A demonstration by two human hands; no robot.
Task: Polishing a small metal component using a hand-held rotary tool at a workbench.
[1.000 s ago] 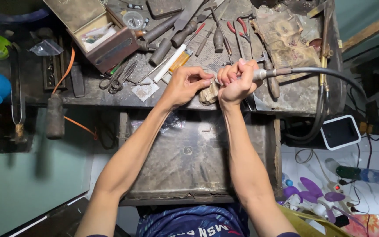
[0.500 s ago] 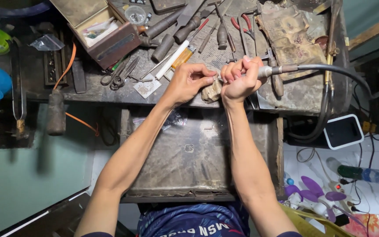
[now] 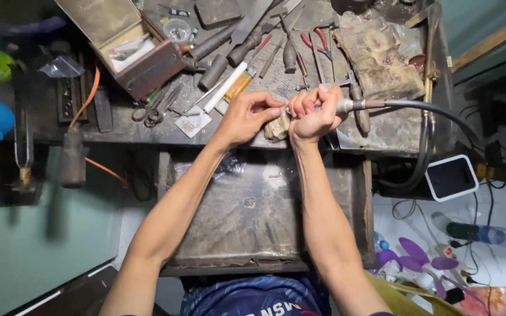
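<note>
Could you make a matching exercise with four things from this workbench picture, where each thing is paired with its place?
Things:
1. right hand
2. left hand
3. open wooden box
4. red-handled pliers

Places:
A. far left part of the bench top
B. gripping the rotary handpiece on its flexible shaft
C. pinching something small at the bench edge, too small to identify
D. far side of the bench, beyond the hands

Pairs: 1-B, 2-C, 3-A, 4-D

cluttered workbench [image 3: 118, 131] bearing an open wooden box [image 3: 127, 50], red-handled pliers [image 3: 317, 41], scissors [image 3: 158, 108] and files [image 3: 224, 55]; pull-out tray [image 3: 265, 216] beneath; white-framed device [image 3: 451, 177] and plastic bottle [image 3: 481, 233] at right.
</note>
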